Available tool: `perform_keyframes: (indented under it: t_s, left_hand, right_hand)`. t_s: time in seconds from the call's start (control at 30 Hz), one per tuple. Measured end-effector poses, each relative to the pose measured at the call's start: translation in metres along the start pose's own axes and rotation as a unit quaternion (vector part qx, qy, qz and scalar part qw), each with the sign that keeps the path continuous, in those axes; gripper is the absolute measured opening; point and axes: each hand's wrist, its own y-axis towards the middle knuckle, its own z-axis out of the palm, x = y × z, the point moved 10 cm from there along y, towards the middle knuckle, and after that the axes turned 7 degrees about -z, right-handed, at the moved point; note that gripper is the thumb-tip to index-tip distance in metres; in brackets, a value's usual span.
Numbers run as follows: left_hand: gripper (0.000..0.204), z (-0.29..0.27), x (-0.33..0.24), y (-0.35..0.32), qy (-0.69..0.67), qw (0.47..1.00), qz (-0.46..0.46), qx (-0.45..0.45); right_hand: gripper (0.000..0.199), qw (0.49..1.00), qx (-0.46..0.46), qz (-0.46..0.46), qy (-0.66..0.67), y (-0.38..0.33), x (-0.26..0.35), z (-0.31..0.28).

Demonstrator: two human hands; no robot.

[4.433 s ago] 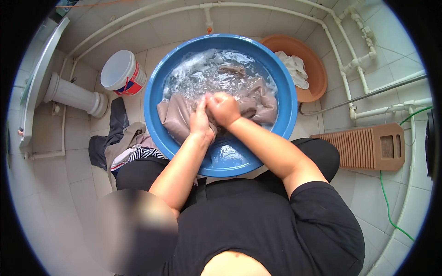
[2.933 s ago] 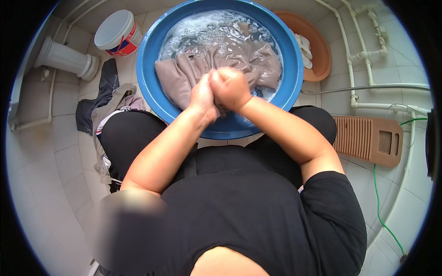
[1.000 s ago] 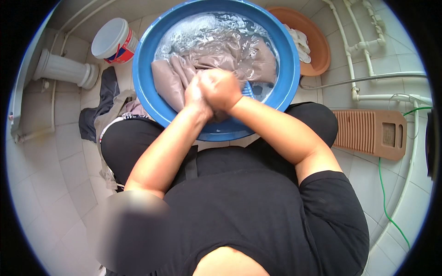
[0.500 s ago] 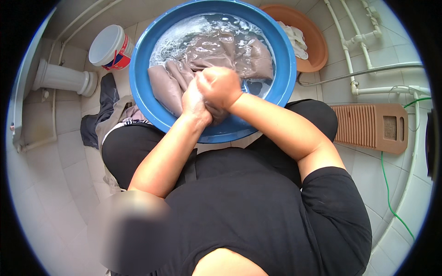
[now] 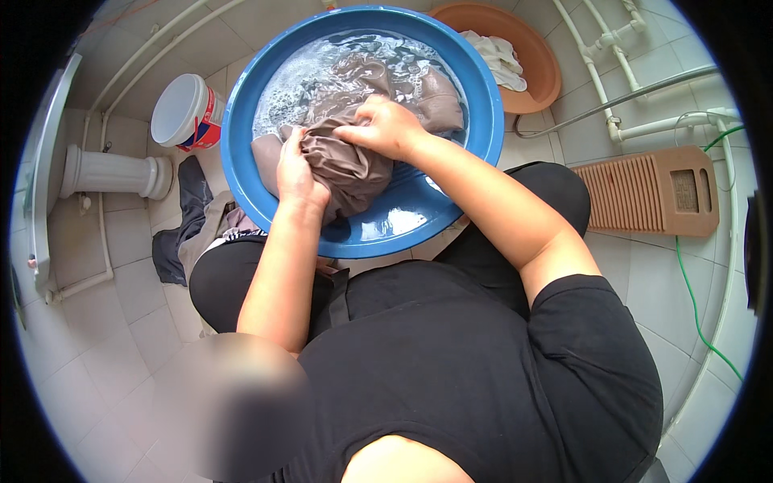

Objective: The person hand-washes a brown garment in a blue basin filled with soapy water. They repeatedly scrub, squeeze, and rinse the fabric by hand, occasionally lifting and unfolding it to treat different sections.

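Both hands gripped one wet brown garment inside the blue basin. The left hand was closed on a bunched fold at the near side; the right hand clamped the cloth just beyond it. Half a second earlier the hands were pressed together; they had since drawn apart, stretching the fold between them, consistent with a scrubbing stroke under way. Soapy water lay beyond the grip. A white bucket stood left of the basin, a washboard well to the right.
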Motion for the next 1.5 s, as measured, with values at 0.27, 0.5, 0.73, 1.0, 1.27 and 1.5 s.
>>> perform_keyframes:
  t_s: [0.27, 0.5, 0.73, 1.0, 1.27, 1.5]
  left_hand:
    - [0.028, -0.039, 0.041, 0.025, 0.164, 0.968, 0.046, 0.182]
    - [0.035, 0.03, 0.057, -0.029, -0.013, 0.994, -0.111, 0.02]
    - [0.031, -0.006, 0.046, -0.021, 0.079, 0.994, -0.047, -0.052]
    - [0.031, 0.082, 0.017, -0.09, 0.414, 0.835, -0.077, 0.355]
    - [0.037, 0.027, 0.031, -0.056, 0.785, 0.608, 0.019, 0.115]
    - [0.063, 0.006, 0.022, -0.053, 0.89, 0.455, 0.022, 0.023]
  right_hand:
    - [0.015, 0.946, 0.004, -0.298, 0.125, -0.062, 0.152, -0.001]
    - [0.021, 0.98, -0.156, -0.122, 0.029, -0.031, 0.058, -0.008]
    - [0.015, 0.947, -0.119, -0.297, 0.044, -0.063, 0.107, 0.003]
    - [0.044, 0.841, 0.158, 0.108, 0.507, -0.015, -0.011, -0.017]
    - [0.047, 0.901, 0.327, 0.11, -0.262, -0.051, -0.031, -0.012]
    - [0.031, 0.935, 0.339, 0.015, -0.103, -0.049, -0.018, -0.008]
